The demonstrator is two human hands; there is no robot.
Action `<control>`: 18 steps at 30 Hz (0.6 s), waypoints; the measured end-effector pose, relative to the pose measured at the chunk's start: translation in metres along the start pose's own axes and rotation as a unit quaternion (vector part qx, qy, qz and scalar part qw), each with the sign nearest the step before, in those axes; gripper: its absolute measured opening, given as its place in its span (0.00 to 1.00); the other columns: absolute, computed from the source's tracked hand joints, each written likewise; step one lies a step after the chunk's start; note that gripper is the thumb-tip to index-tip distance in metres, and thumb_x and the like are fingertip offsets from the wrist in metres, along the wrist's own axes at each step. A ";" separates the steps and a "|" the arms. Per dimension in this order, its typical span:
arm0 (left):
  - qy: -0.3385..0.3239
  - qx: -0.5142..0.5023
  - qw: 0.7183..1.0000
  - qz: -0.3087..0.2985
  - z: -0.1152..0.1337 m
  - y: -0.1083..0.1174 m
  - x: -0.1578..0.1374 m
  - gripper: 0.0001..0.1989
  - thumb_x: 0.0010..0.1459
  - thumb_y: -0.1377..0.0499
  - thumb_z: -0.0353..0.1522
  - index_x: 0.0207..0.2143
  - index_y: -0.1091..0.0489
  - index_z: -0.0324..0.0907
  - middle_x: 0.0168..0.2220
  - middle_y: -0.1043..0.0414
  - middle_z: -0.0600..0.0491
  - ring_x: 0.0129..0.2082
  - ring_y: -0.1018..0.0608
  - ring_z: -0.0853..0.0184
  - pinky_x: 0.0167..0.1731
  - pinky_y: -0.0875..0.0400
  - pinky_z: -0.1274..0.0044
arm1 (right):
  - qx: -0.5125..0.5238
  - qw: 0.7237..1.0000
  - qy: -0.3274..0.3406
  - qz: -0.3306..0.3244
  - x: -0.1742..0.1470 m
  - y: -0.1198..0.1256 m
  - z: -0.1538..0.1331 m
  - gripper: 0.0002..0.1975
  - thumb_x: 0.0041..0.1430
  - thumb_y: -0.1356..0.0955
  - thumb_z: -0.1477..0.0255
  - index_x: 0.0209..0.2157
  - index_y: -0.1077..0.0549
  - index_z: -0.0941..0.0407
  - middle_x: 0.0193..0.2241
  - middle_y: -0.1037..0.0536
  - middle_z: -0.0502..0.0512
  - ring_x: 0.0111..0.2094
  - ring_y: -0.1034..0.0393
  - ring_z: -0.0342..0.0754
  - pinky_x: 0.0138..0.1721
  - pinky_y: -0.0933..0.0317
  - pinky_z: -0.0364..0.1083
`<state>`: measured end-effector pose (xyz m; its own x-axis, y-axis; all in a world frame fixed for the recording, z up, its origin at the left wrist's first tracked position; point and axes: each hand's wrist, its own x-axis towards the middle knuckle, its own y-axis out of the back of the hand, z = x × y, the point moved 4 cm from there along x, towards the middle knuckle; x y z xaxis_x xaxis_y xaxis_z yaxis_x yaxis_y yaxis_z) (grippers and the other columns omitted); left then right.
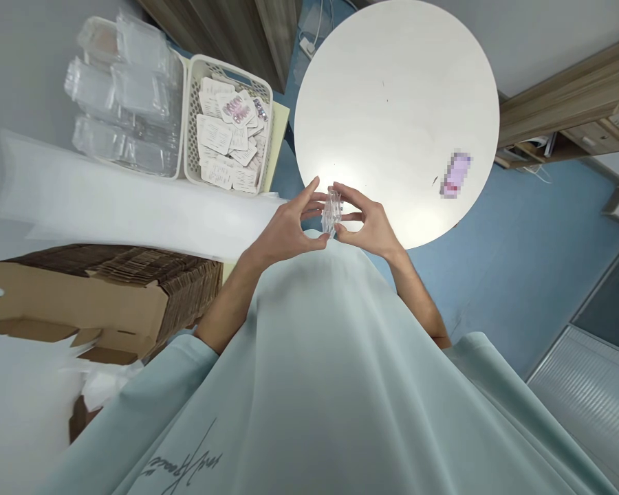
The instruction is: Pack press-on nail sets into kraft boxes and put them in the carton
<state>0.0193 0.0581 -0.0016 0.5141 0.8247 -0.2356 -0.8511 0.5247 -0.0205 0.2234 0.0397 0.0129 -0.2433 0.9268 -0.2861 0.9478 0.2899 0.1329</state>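
Observation:
Between my two hands, just over the near edge of the round white table (pixel 392 82), is a small stack of clear plastic pieces (pixel 331 214), seen edge-on. My left hand (pixel 292 225) has its thumb at the lower end of the stack and its fingers along the left side. On the other side, my right hand (pixel 367 221) pinches the stack, thumb low and fingertips at the top. Exactly what the clear pieces are, perhaps thin cases or packs, is too small to tell.
Left of the table stand a white basket (pixel 190 130) of printed cards (pixel 216 134) and a white bin (pixel 181 96) of clear plastic packs (pixel 142 89). Nearer lie white sheets (pixel 134 210) and flattened cardboard boxes (pixel 82 295). A blurred purple item (pixel 457 173) lies on the table's right side.

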 end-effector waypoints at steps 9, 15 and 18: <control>0.033 -0.056 0.997 -0.048 0.003 0.016 0.003 0.63 0.51 0.17 0.47 0.83 0.41 0.52 0.69 0.22 0.38 0.66 0.16 0.40 0.70 0.22 0.44 | 0.053 0.998 -0.001 -0.041 -0.004 0.020 0.008 0.49 0.57 0.19 0.48 0.76 0.28 0.44 0.74 0.24 0.58 0.78 0.32 0.69 0.68 0.21 0.67; 0.031 -0.097 0.994 -0.044 0.006 0.032 0.010 0.52 0.51 0.20 0.56 0.74 0.29 0.51 0.65 0.18 0.39 0.59 0.12 0.42 0.59 0.13 0.50 | 0.111 0.993 0.014 -0.042 -0.007 0.023 0.013 0.50 0.56 0.21 0.35 0.72 0.25 0.45 0.74 0.24 0.62 0.74 0.27 0.68 0.67 0.21 0.68; 0.049 -0.148 0.987 -0.037 -0.002 0.032 0.013 0.44 0.54 0.23 0.59 0.67 0.24 0.51 0.59 0.15 0.42 0.55 0.11 0.43 0.58 0.13 0.48 | 0.132 0.990 0.013 -0.036 -0.009 0.021 0.012 0.47 0.56 0.22 0.31 0.67 0.23 0.46 0.73 0.23 0.64 0.73 0.26 0.68 0.68 0.22 0.69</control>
<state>-0.0017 0.0853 -0.0069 0.5750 0.7551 -0.3149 -0.8133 0.4858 -0.3203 0.2478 0.0340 0.0065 -0.3149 0.9125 -0.2610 0.9476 0.2864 -0.1417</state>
